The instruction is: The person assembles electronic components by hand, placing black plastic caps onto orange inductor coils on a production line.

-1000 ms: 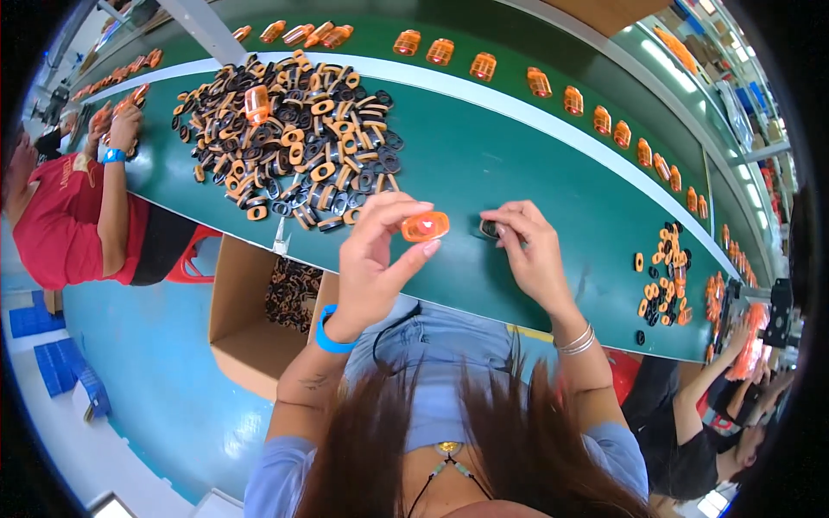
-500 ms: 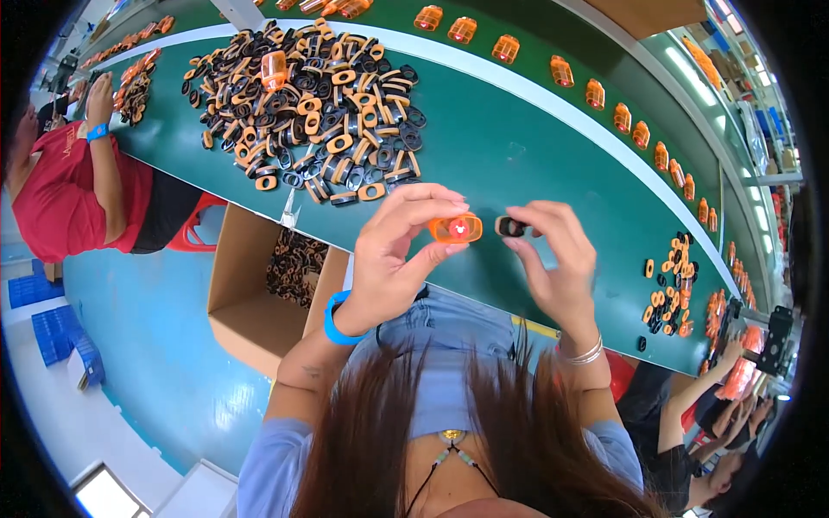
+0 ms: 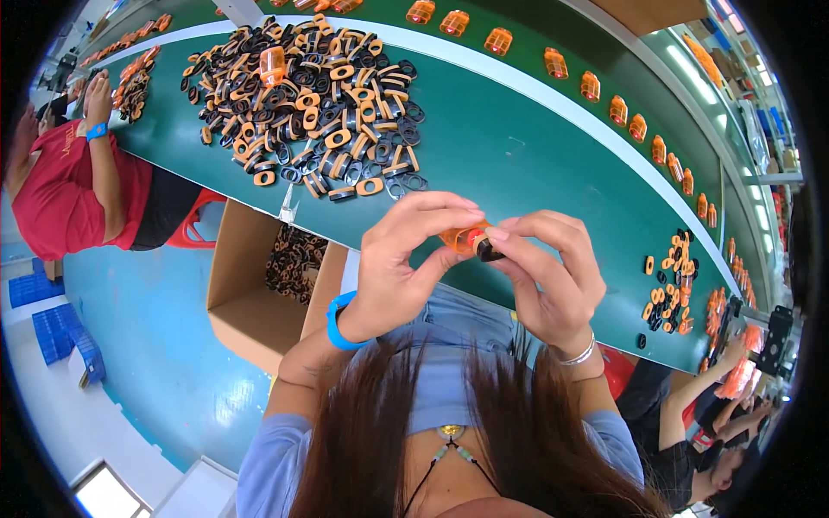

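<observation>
My left hand (image 3: 401,255) is closed around a translucent orange plastic housing (image 3: 455,238) with a red part inside. Its open end faces right. Between the fingertips of my right hand (image 3: 553,272) is a small black oval ring (image 3: 489,251), held against that open end. Whether the ring sits inside the rim or only touches it, I cannot tell, since my fingers cover part of the joint. Beyond my hands, to the left, spreads a large heap of black and orange oval rings (image 3: 337,138). One orange housing (image 3: 272,67) lies on top of the heap.
A green worktable (image 3: 509,164) runs across. Behind it, several orange housings (image 3: 498,41) stand in a row on a green belt. A smaller pile of rings (image 3: 669,293) is at the right. A cardboard box (image 3: 246,319) stands below the table edge. Co-workers sit left (image 3: 73,190) and right.
My right hand has moved left and brought the black ring up against the orange housing's open end. The housing has turned slightly toward the ring. The housings on the belt have shifted a little left.
</observation>
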Action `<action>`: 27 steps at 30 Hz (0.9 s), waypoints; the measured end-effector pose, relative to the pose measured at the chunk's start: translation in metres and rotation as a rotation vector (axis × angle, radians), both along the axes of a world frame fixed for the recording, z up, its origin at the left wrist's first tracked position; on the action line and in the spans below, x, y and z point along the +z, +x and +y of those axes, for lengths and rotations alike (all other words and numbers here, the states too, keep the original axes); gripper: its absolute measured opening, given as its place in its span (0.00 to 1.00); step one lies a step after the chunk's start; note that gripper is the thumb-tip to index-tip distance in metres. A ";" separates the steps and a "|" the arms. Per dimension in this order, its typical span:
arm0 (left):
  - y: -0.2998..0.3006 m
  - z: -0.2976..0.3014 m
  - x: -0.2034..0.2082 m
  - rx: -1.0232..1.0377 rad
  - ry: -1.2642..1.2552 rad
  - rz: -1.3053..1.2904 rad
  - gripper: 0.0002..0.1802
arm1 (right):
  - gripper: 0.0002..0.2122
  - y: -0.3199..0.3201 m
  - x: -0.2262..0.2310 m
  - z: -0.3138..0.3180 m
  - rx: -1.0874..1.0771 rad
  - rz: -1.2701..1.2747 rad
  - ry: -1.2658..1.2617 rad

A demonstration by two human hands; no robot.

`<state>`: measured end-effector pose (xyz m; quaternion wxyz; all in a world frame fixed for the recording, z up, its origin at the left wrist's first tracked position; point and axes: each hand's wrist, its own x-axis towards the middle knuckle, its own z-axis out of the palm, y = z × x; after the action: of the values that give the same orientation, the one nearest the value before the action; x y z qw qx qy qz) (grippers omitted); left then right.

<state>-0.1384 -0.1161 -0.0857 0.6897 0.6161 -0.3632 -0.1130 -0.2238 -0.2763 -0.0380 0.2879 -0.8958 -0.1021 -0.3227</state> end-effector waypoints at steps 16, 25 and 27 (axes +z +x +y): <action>-0.004 -0.002 0.006 0.024 0.022 -0.048 0.19 | 0.13 0.001 -0.003 0.002 0.039 -0.005 0.036; -0.006 -0.002 0.016 0.107 0.118 -0.211 0.21 | 0.14 -0.003 0.003 -0.006 0.049 0.020 0.065; -0.007 -0.002 0.017 0.118 0.132 -0.256 0.21 | 0.14 -0.005 0.004 -0.006 0.049 0.017 0.081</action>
<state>-0.1450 -0.1182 -0.0686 0.6012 0.6898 -0.4031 -0.0163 -0.2284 -0.2825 -0.0339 0.3324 -0.8835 -0.1083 -0.3117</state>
